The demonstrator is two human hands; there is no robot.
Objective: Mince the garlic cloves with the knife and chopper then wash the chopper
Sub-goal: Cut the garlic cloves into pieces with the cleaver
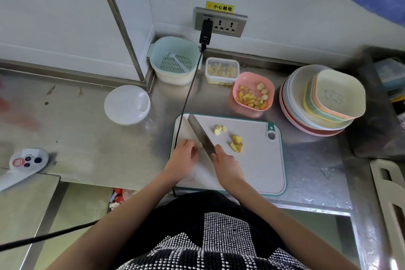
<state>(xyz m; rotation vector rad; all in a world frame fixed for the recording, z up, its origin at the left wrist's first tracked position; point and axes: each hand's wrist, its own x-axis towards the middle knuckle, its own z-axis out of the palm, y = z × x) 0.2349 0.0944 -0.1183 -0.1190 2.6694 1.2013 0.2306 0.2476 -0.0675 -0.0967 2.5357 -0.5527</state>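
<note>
Here right hand [226, 165] grips knife [201, 136], blade toward 11 o'clock; left hand [184, 155] curls on a garlic piece [199, 145], steadying it for cutting.

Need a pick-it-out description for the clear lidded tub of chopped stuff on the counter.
Start at the wall socket at the back of the steel counter. Just below it, right of the mint-rimmed strainer basket and behind the pink bowl, sits the clear container. It is the only see-through, rectangular, lidded tub there, holding pale chopped pieces.
</note>
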